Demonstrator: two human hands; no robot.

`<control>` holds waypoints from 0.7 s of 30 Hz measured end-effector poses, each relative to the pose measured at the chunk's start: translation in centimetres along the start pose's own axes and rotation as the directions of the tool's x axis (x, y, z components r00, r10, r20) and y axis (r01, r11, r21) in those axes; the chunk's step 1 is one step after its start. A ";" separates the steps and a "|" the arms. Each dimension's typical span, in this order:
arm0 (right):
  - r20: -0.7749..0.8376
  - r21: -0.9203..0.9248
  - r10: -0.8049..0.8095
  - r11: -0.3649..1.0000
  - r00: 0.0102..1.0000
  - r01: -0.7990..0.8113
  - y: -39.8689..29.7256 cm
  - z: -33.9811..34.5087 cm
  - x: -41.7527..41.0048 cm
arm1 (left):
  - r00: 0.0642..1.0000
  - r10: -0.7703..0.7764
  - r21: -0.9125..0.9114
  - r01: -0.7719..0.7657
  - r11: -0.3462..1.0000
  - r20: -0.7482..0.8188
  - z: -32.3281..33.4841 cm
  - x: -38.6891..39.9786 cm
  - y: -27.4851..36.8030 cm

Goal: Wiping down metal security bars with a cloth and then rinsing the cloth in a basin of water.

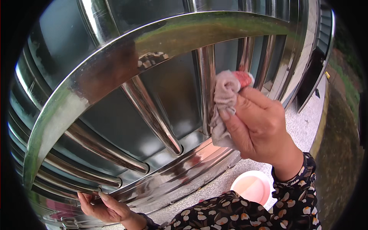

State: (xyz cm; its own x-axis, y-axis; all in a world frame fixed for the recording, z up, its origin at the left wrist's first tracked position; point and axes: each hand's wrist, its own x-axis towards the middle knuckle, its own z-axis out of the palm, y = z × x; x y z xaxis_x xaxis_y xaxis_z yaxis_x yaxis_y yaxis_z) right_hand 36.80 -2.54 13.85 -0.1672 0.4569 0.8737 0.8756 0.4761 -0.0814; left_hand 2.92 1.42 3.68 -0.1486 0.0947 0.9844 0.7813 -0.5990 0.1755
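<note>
In my right hand (258, 123) is a damp-looking, pale crumpled cloth (225, 95) with a red patch, pinched between thumb and fingers. The cloth is against or just in front of an upright polished metal bar (206, 86) of a window grille; I cannot tell whether it touches. My left hand (105, 208) is low on the left, fingers apart and curled upward at the grille's bottom rail (164, 169). Its fingertips seem to rest near the foot of a bar, and nothing is held there. Dark glass panes (178, 95) stand behind the bars.
A wide flat metal crossbar (115, 63) spans the grille above both hands. On the speckled floor (304, 126) below stands a pale pink basin (253, 188), partly hidden by my patterned sleeve. A dark open panel (312, 76) stands at the right, with wet ground (333, 161) beyond the floor's edge.
</note>
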 end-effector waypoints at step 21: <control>0.557 -0.548 -0.152 0.672 0.817 0.499 -3.6 -5.1 6.8 | 0.997 0.001 -0.162 0.011 0.987 0.072 -0.3 0.8 0.0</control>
State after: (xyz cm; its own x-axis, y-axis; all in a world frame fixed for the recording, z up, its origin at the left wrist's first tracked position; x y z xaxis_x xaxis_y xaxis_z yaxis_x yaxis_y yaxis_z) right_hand 34.83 -4.96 22.46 -0.5222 0.7188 0.4589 0.7530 0.1361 0.6438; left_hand 2.61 1.30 4.45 -0.1040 0.1510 0.9830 0.6712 -0.7187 0.1814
